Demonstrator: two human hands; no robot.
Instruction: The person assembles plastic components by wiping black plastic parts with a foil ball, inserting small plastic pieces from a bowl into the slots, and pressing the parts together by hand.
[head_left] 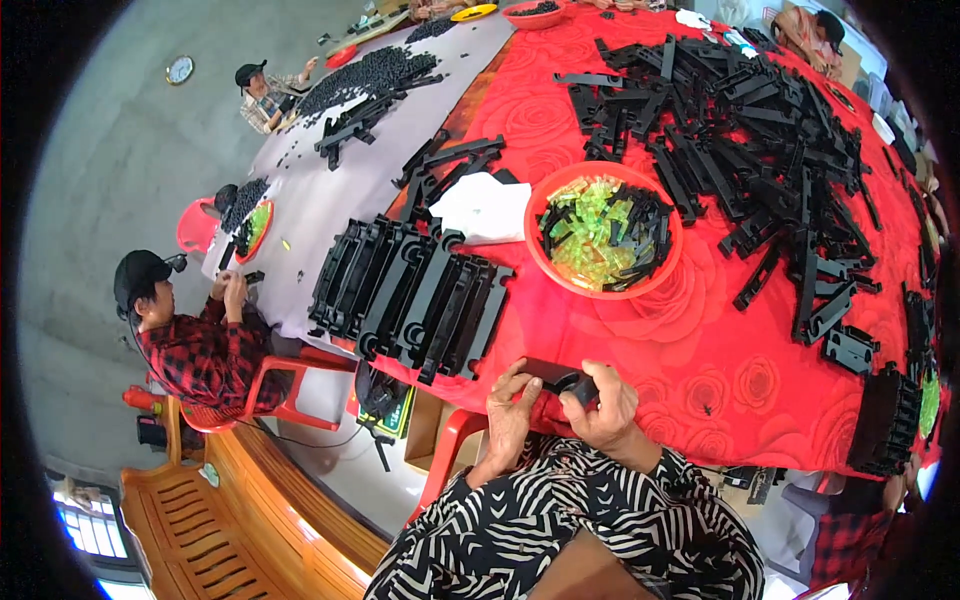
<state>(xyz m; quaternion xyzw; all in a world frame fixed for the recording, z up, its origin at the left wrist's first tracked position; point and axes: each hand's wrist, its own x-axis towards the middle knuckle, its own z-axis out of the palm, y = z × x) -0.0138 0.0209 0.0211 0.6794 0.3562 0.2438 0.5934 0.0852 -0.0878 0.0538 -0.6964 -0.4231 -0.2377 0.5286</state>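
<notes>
Both my hands hold one small black plastic part (556, 377) at the near edge of the table with the red flowered cloth (720, 350). My left hand (508, 412) grips its left end, and my right hand (603, 408) closes over its right end. Just beyond the hands sits a red bowl (537, 262) filled with clear yellow-green pieces and black pieces. A row of black plastic frames (405, 297) lies to the left of the bowl.
A big heap of black plastic parts (760, 140) covers the far right of the table. White paper (484, 208) lies by the bowl. A person in a red plaid shirt (205, 345) sits at the left on a red chair, another person (262, 95) further back.
</notes>
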